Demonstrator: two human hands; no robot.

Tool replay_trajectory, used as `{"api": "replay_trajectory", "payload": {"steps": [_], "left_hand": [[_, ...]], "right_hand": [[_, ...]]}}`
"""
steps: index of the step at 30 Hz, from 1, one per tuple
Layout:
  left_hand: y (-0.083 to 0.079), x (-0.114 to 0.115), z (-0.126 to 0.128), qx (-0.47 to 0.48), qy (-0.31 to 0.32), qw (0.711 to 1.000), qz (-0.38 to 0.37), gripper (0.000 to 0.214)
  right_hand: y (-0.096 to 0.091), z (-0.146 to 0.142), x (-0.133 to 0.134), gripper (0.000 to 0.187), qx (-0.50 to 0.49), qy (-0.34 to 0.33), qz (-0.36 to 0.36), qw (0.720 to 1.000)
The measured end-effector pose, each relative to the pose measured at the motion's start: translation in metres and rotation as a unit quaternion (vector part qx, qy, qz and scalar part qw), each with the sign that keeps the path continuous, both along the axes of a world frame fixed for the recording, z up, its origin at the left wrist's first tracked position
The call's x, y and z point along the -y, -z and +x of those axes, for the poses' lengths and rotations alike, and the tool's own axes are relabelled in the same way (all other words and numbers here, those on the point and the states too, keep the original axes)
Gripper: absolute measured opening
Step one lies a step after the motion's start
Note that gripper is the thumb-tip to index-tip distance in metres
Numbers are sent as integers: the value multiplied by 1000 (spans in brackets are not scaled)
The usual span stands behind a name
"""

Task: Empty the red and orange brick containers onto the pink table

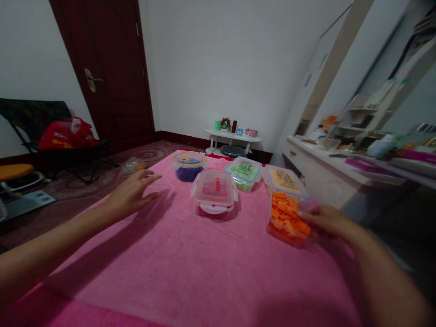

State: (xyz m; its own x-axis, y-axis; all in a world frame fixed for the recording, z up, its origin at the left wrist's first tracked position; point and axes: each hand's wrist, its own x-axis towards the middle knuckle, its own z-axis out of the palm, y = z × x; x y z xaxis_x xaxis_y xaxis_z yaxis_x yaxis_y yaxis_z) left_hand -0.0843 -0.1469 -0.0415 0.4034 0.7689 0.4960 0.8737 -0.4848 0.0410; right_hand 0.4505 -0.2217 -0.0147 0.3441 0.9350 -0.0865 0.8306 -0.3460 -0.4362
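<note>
My right hand [323,220] grips the right side of a clear plastic box of orange blocks [286,218] at the table's right. Just behind that box lies a lidded box with yellowish contents [284,179]. My left hand [138,193] hovers over the left edge of the table with its fingers apart, holding nothing. Between my hands stands a clip-lid box with a pinkish lid [216,190]. Farther back are a round tub with dark blue contents [190,168] and a lidded box with green contents [244,170].
A pink cloth [204,263] covers the table. On the right runs a white dresser [316,163] crowded with small items. A low white stand [231,135] is by the far wall. At left, a folding chair [34,118] carries a red bag [70,133].
</note>
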Motion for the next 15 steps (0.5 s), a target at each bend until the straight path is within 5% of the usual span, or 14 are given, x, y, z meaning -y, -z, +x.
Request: {"api": "replay_trajectory", "payload": {"steps": [3,6,11,15], "left_hand": [[-9,16,75,-28,133,991,2,59],[-8,19,132,-71,210,975,-14,70],[12,9,181,-76,173,981,-46,59],[14,20,209,-63,103,992,-40,57]], "right_hand": [[16,4,-4,40,-164,-22,-36,986],[11,1,-5,40,-175,-15,27,984],[-22,-15,3,49,-69,15,88,994],[-37,-33,9,50,-79,-16,104,991]]}}
